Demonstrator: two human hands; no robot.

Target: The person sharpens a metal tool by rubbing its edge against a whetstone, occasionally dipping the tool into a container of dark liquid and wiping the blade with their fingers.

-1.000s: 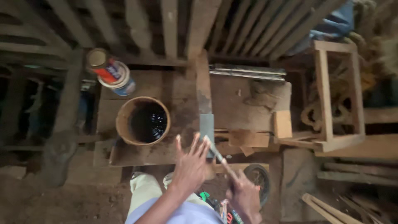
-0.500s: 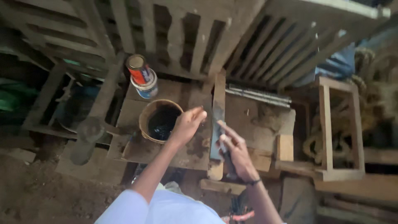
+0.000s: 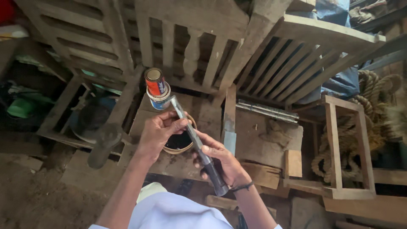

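My right hand point(image 3: 220, 163) grips the dark handle of a chisel point(image 3: 196, 144), its steel blade pointing up and to the left. My left hand point(image 3: 159, 131) pinches the blade near its upper part, fingers around the metal. Both hands hover above a round wooden bowl point(image 3: 180, 144) with dark contents, which rests on a worn wooden board point(image 3: 199, 112). Behind the blade tip stand two stacked tins point(image 3: 157, 89), red and blue. A flat grey sharpening block point(image 3: 229, 140) lies on a narrow wooden strip just right of my hands.
Slatted wooden furniture frames point(image 3: 190, 38) lean at the back. A small wooden frame point(image 3: 345, 148) and coiled rope point(image 3: 375, 101) are at the right. Metal rods point(image 3: 267, 111) lie on the board. A dark mallet point(image 3: 104, 142) rests at left, dirt floor point(image 3: 34, 199) below.
My hands lifted the chisel off the board; the right now holds its handle and the left has closed on the blade. The camera view has moved closer and shifted left.
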